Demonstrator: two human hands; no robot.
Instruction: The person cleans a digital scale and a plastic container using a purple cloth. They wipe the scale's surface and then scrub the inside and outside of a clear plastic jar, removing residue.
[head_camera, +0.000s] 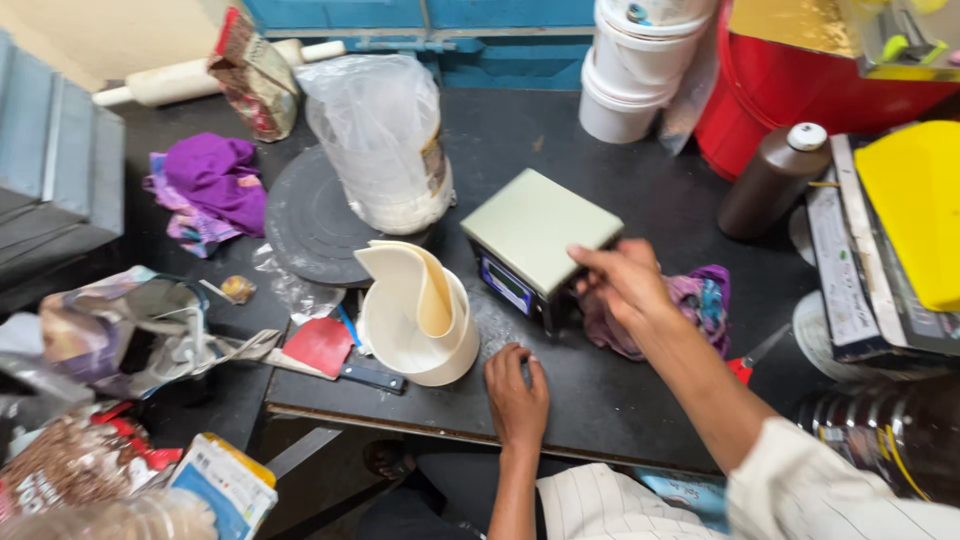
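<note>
Presently recorded: your right hand (622, 285) gripped the near right corner of the small digital scale (537, 240), fingers curled over the edge of its pale platform. The scale sat mid-table on the dark table (620, 390), just left of a purple cloth (700, 300). Your left hand (516, 385) lay flat on the table, fingers closed together and holding nothing, just right of a cream tub (420, 335) with a bent cream sheet inside. Behind stood a bagged white powder (385, 140) on a round black turntable (310, 225).
</note>
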